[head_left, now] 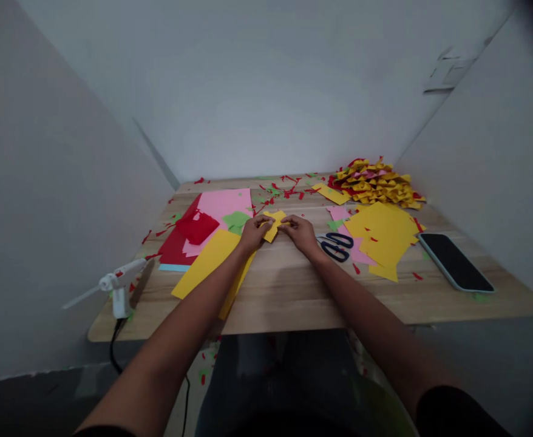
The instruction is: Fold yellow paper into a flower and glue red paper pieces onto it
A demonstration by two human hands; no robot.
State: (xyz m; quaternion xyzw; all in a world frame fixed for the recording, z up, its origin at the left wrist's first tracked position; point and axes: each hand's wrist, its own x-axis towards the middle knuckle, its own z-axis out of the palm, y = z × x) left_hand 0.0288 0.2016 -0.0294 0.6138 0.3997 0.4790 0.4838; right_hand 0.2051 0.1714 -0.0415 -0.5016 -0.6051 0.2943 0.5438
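Between my two hands is a small cut piece of yellow paper (274,226), held just above the middle of the table. My left hand (255,232) pinches its left side with thumb and fingers. On the other side, my right hand (299,232) has its fingertips closed on the right edge. A pair of scissors (337,247) with dark handles lies right beside my right hand, blades partly hidden by it. Under my left forearm are long yellow paper sheets (209,262). A green paper piece (236,222) lies just left of my left hand.
A white glue gun (119,285) stands at the left edge, its cord hanging down. Red sheets (179,246) and a pink sheet (230,199) lie left. Right are yellow sheets (382,233), a phone (455,262) and a heap of folded yellow pieces (376,184). Scraps litter the table (289,297).
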